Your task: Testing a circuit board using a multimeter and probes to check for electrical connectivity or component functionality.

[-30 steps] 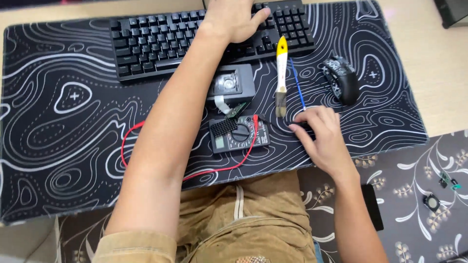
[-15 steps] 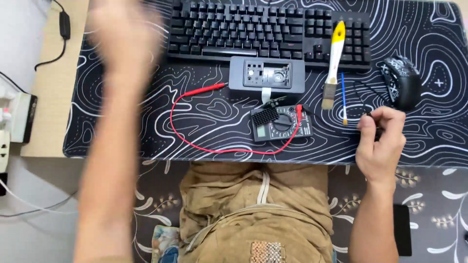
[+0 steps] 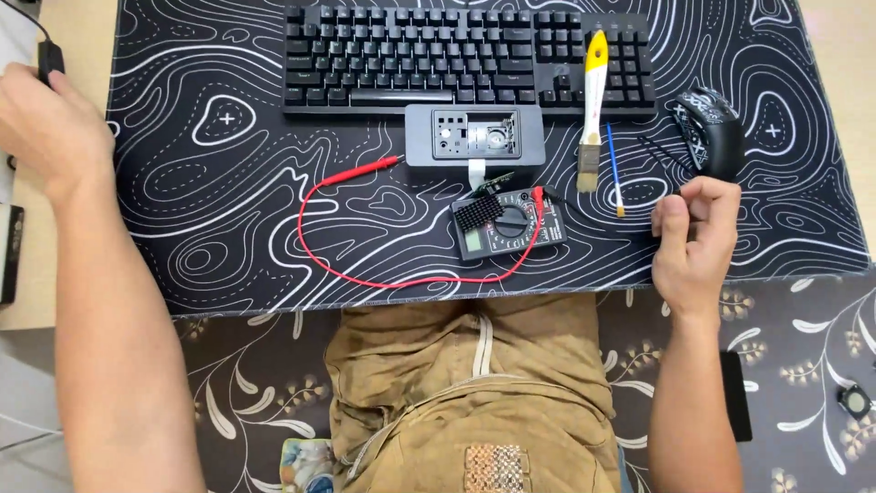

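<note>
- Head view: left hand (image 3: 46, 119) is being held off the desk mat (image 3: 228, 210) at its left edge, fingers curled beside a small black plug (image 3: 50, 59); whether it is gripped cannot be told.
- Right hand (image 3: 698, 242) is being kept loosely curled, a thin black lead pinched, just below the mouse (image 3: 712, 132).
- Multimeter (image 3: 506, 224) is being left mid-mat, red probe wire (image 3: 347, 237) looped beside it.

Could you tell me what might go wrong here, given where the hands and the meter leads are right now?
The red lead loops loosely across the desk mat near the front edge, so a forearm could snag it and drag the multimeter. The right hand pinches what looks like the thin black lead; tugging it might shift the meter too. The left hand reaches off the mat, away from the work.
</note>
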